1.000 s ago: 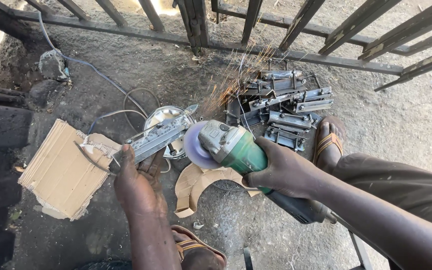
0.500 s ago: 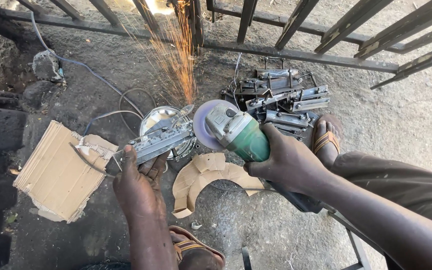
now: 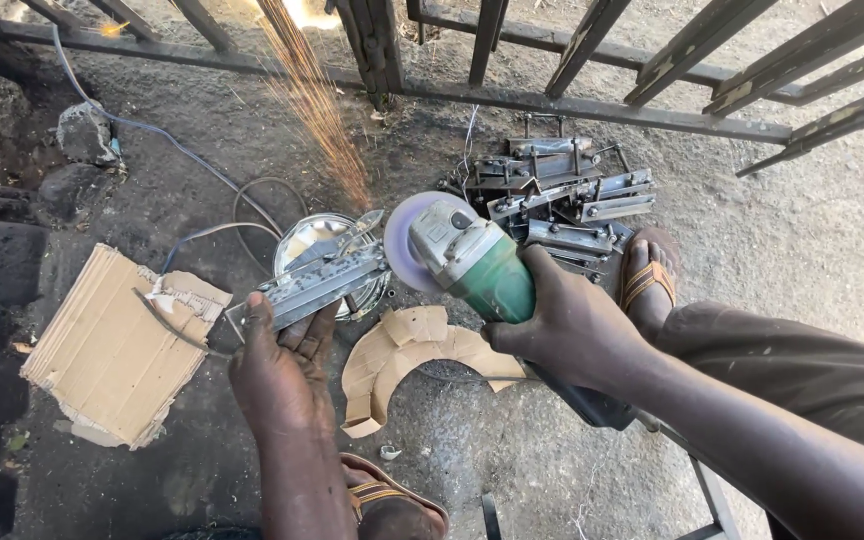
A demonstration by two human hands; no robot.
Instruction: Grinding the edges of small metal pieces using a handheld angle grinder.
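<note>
A torn brown cardboard sheet (image 3: 112, 345) lies on the ground at left. The left hand (image 3: 282, 375) grips a grey metal bracket (image 3: 312, 285), steadying it for the spinning disc. The right hand (image 3: 572, 325) closes around a green angle grinder (image 3: 467, 260), sparks (image 3: 317, 110) flying away.

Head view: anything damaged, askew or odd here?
Torn cardboard: a curved scrap lies under the green angle grinder, and a ragged-edged sheet lies beside the left hand. Sparks spray toward the metal gate. The right hand grips the grinder bare.
</note>
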